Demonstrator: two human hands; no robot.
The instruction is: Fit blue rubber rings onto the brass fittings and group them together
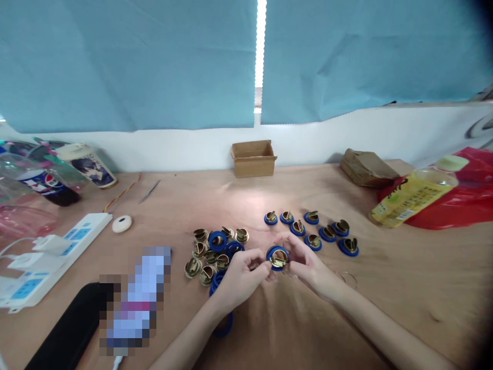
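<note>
In the middle of the table, both my hands hold one round gold-coloured metal fitting with a blue ring (278,258) around it. My left hand (248,270) pinches its left side between thumb and fingers. On the right edge, my right hand (304,259) closes with thumb and fingertips. Left of my hands lies a cluster of gold-coloured fittings (200,250) without rings. Loose blue rings (217,240) lie among and below them, partly hidden by my left hand and forearm. Beyond my right hand, several fittings with blue rings (313,242) are spread out.
A small cardboard box (254,167) stands against the back wall. To the left are a power strip (57,267), a blurred-out phone (140,293), a black case (69,329), tweezers (149,190) and a cola bottle (50,185). A yellow drink bottle (416,195) leans on a red bag (470,200) at right.
</note>
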